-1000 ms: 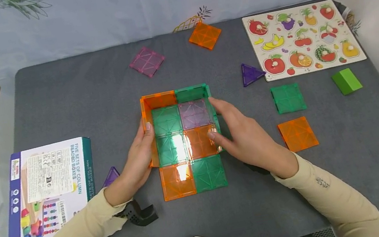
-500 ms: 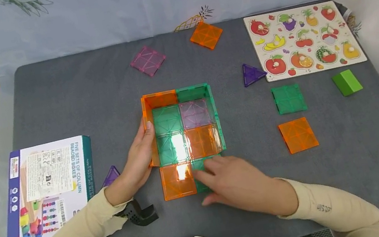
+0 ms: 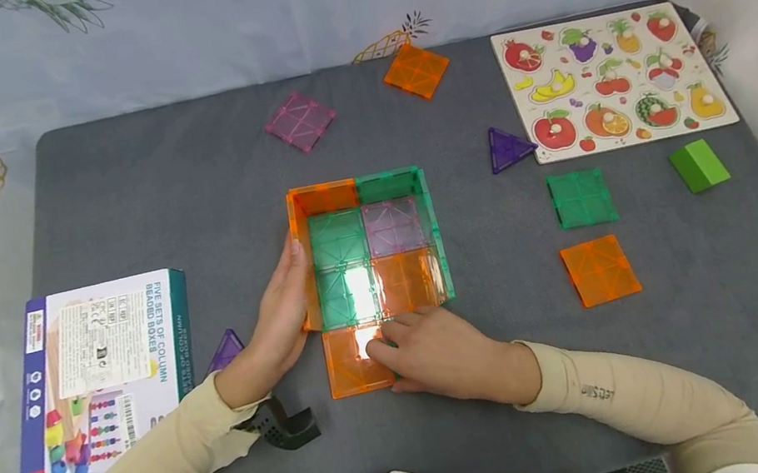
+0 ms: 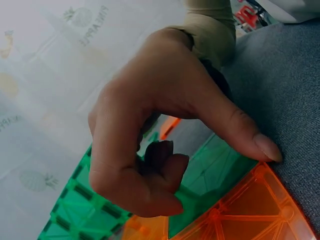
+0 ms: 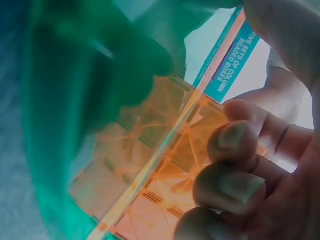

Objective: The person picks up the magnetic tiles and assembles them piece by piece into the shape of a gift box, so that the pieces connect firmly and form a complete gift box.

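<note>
Box (image 3: 391, 184), rectangular, orange-green translucent plastic.
Left hand (image 3: 274, 320) grips orange wall (image 3: 312, 303); right hand (image 3: 449, 353) curled over green square (image 4: 217, 167), hold unclear.

Tile box (image 3: 322, 198) shows translucent orange, green and pale purple. Green tile (image 4: 212, 170) at right hand (image 3: 446, 356) is translucent. Front tile (image 3: 351, 372): orange. Loose squares (image 3: 581, 198): one green, one magenta, two orange. Triangles (image 3: 508, 148): purple. Block (image 3: 700, 165): bright green. Puzzle board (image 3: 613, 78): cream, multicoloured fruit print. Sleeves (image 3: 624, 375): beige. Surface (image 3: 503, 248): plain grey. Backdrop cloth (image 3: 200, 40) is pale with pineapple pattern.
</note>
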The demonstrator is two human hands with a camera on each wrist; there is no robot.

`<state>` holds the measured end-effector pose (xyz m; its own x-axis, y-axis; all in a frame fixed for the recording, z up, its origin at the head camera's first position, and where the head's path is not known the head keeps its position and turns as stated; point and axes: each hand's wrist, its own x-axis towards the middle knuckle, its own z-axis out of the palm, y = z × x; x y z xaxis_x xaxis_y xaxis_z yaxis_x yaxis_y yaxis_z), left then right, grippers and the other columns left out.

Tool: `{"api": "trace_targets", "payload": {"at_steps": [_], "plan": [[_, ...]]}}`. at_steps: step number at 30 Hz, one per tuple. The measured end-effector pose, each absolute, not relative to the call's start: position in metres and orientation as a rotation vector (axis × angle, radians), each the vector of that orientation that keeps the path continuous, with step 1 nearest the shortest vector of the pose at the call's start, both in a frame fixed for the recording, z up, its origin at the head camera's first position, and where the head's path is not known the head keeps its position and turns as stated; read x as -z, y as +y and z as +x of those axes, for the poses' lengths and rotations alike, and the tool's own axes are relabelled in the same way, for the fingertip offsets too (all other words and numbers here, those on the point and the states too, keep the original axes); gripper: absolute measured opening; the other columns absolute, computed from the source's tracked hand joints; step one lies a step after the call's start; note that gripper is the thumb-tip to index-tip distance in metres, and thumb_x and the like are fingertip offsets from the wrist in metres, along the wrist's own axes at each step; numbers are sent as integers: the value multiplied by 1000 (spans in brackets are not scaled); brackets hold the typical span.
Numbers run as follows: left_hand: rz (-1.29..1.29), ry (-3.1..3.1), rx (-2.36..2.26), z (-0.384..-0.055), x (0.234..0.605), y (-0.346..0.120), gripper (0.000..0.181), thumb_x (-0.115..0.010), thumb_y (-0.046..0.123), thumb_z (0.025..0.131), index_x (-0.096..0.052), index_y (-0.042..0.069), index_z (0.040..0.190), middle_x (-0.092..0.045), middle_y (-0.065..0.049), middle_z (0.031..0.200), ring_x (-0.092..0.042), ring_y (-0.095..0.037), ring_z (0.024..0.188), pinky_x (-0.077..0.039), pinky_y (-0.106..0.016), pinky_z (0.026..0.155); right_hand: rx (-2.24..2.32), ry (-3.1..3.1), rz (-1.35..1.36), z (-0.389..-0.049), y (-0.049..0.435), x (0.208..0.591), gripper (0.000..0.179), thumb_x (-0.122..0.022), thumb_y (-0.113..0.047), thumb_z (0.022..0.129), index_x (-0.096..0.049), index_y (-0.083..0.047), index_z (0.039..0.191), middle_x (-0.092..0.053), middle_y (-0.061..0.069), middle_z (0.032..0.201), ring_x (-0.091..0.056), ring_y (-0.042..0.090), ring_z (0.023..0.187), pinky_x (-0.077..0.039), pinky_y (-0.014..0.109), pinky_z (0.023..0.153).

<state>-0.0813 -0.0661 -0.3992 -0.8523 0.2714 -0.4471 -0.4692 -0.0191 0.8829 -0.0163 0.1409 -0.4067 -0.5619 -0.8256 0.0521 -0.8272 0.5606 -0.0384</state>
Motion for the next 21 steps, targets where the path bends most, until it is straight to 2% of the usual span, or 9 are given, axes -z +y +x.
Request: {"api": "trace_targets", "payload": {"at_steps": [5,9,12,17,21], "plan": [[-211,1770,-1929,-83,399,-66,64,-26,55,100,-4,32,155,-5,12,161,-9,-15,148,-16,-46,119,-108,-2675,1442,-18,141,405,38,-77,-44,76,-53,-17,88,-53,-3,75,-50,13,64,-41,25,52],[-218,1804,-1902,-84,398,-65,67,-25,55,100,-2,26,155,-2,11,161,-3,-11,148,-9,-41,121,-136,-2648,1412,-20,145,395,38,-76,-46,76,-55,-18,91,-54,-3,79,-51,14,70,-45,26,59],[-221,1809,-1898,-85,398,-66,67,-24,54,100,-1,24,155,-1,11,162,-1,-10,148,-7,-39,121,-191,-2649,1378,-26,149,381,41,-76,-49,77,-57,-17,94,-53,-2,81,-49,16,73,-43,29,64],[-234,1771,-1919,-84,399,-66,68,-25,56,100,-2,25,156,-4,8,162,-8,-15,148,-15,-44,120,-284,-2696,1191,-44,157,359,35,-74,-43,81,-60,-16,97,-52,1,84,-46,20,78,-36,33,67],[-232,1755,-1925,-83,400,-66,70,-26,58,99,-3,25,156,-6,8,162,-10,-16,148,-17,-45,119,-308,-2763,1066,-55,161,353,34,-72,-39,85,-64,-16,109,-57,4,94,-48,23,86,-39,38,74]]}}
